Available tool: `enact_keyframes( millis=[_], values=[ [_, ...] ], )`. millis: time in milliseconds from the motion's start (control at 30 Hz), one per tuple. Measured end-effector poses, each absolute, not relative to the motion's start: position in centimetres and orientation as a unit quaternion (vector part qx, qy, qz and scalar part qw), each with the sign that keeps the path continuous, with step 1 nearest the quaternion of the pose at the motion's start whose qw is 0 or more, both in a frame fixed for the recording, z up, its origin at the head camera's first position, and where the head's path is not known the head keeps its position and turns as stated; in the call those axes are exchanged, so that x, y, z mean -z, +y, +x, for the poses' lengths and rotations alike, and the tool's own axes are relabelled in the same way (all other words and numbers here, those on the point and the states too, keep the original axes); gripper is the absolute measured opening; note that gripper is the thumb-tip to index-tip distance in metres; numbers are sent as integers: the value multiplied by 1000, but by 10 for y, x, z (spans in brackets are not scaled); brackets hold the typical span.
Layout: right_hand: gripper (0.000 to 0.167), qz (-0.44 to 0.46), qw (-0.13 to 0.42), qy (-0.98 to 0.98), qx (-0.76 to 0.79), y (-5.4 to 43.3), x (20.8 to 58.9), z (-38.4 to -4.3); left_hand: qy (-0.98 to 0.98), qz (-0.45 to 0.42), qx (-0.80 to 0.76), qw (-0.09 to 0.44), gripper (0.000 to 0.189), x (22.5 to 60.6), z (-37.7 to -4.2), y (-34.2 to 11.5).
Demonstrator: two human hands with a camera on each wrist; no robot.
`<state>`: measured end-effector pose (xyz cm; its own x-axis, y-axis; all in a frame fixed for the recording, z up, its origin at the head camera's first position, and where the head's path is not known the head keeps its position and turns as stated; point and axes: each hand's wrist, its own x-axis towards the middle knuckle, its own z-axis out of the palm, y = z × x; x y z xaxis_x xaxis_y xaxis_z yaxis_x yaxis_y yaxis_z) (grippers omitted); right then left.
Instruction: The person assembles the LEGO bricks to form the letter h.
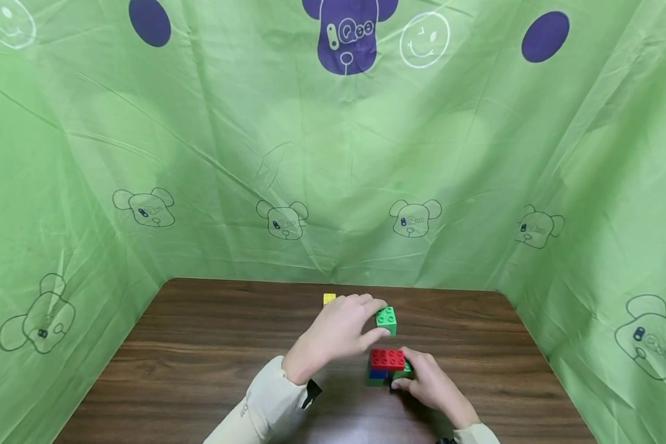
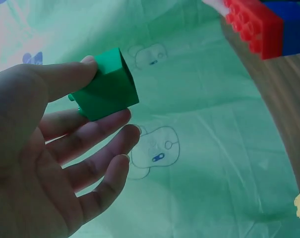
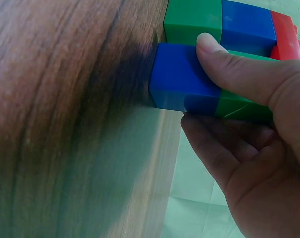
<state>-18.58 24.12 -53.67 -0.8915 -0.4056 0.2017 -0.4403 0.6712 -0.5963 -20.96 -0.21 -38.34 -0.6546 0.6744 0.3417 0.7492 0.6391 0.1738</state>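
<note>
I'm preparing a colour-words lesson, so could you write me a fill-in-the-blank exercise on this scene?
The held block in the left hand is ____.
The right hand grips a stack whose lowest block is ____.
The neighbouring stack has a ____ block on top.
The far block, beyond the left hand, is ____.

Missing words: green; blue; red; yellow.

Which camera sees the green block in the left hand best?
The left wrist view: there the green block is big and close, in the left hand. The head view shows it small, from above; the right wrist view doesn't show it.
</note>
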Motion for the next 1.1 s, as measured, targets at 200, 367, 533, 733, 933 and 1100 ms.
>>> enact_keyframes(
  millis=[200, 367, 533, 733, 933, 1100],
  values=[
    [35, 229, 23, -913, -336, 242, 539, -187, -901, -404, 111, 113, 38, 400, -208, 5],
    [35, 231, 27, -912, -338, 244, 540, -187, -909, -397, 87, 95, 37, 417, -210, 10],
    [34, 231, 15, -911, -342, 244, 539, -189, -916, -386, 78, 79, 35, 429, -211, 13],
    [33, 229, 4, -910, -347, 243, 537, -189, -920, -381, 71, 57, 36, 439, -212, 15],
    [34, 224, 6, -911, -347, 243, 537, -188, -921, -380, 68, 58, 32, 441, -211, 19],
    [33, 228, 6, -909, -349, 244, 539, -189, -927, -369, 64, 35, 29, 437, -210, 23]
  ],
)
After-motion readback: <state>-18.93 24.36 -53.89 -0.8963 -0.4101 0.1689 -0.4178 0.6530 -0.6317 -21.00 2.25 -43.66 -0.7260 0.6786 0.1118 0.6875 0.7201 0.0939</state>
